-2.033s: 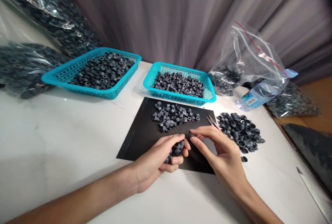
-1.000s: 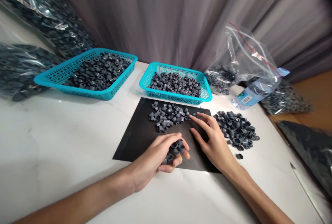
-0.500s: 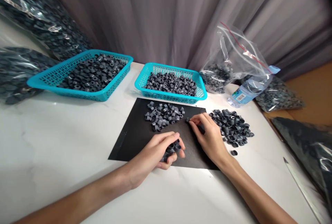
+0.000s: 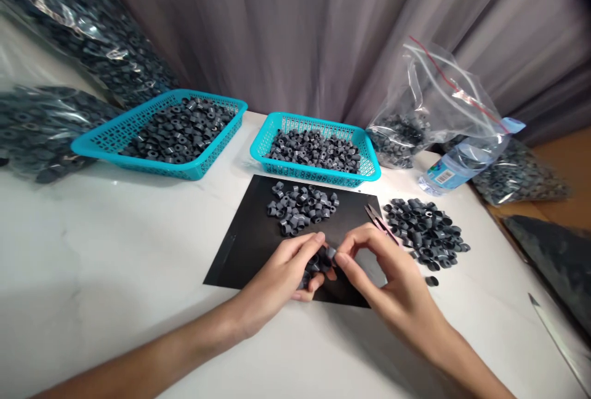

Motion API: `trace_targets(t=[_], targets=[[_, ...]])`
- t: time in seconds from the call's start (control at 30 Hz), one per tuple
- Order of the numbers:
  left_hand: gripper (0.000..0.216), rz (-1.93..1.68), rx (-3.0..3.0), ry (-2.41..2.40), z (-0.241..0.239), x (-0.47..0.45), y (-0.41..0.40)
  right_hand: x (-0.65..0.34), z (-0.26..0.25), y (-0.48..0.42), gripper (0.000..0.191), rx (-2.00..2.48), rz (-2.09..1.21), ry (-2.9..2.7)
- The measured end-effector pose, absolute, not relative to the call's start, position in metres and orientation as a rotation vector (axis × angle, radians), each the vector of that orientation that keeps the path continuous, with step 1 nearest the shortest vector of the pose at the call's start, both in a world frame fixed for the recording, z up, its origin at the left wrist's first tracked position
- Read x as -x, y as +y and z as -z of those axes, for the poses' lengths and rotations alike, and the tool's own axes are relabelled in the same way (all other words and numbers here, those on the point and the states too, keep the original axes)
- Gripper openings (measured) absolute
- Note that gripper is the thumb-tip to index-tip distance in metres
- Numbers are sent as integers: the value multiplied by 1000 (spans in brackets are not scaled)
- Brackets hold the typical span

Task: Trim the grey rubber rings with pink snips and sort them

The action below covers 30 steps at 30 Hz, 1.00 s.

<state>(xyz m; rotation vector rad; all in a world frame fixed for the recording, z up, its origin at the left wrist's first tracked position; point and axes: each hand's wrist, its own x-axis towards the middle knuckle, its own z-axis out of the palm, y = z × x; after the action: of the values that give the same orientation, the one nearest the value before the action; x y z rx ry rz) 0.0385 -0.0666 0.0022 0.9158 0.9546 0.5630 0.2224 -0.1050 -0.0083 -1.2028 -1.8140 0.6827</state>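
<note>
My left hand [image 4: 286, 266] is curled around several small dark grey plastic rings [image 4: 315, 261], above the near part of a black mat [image 4: 244, 257]. My right hand [image 4: 378, 263] is beside it, thumb and forefinger pinched at a grey plastic ring [image 4: 331, 253] at the edge of that handful. A loose pile of similar rings [image 4: 302, 207] lies on the mat beyond my hands. To the right, a second pile [image 4: 425, 231] rests on the white table. Partly behind my right hand lies a pointed tool with pink handles [image 4: 379, 221], like tweezers or snips.
Two turquoise baskets, one at left [image 4: 198, 168] and one at centre [image 4: 258, 154], hold many grey pieces. Filled clear bags [image 4: 87, 29] stand at left. At right are a zip bag [image 4: 401, 134], a water bottle [image 4: 462, 165] and a white stick-like thing [image 4: 554, 334].
My right hand has come from over the mat, near the far pile, back toward me to my left hand's rings. The pink-handled tool now shows. The whole view has shifted slightly.
</note>
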Motion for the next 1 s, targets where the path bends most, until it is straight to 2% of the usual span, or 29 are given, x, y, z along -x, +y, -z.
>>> trace_targets(t=[0.3,0.83,1.0], targets=[[37,-564,-792,974,2,-37,-68,-222,7,-108,15,1153,-765,-1890],[36,-576,-792,984,4,-38,-67,-221,8,-111,8,1184,-616,-1743],[34,-620,-746,1054,6,-37,-70,-212,9,-117,16,1085,-574,-1828]])
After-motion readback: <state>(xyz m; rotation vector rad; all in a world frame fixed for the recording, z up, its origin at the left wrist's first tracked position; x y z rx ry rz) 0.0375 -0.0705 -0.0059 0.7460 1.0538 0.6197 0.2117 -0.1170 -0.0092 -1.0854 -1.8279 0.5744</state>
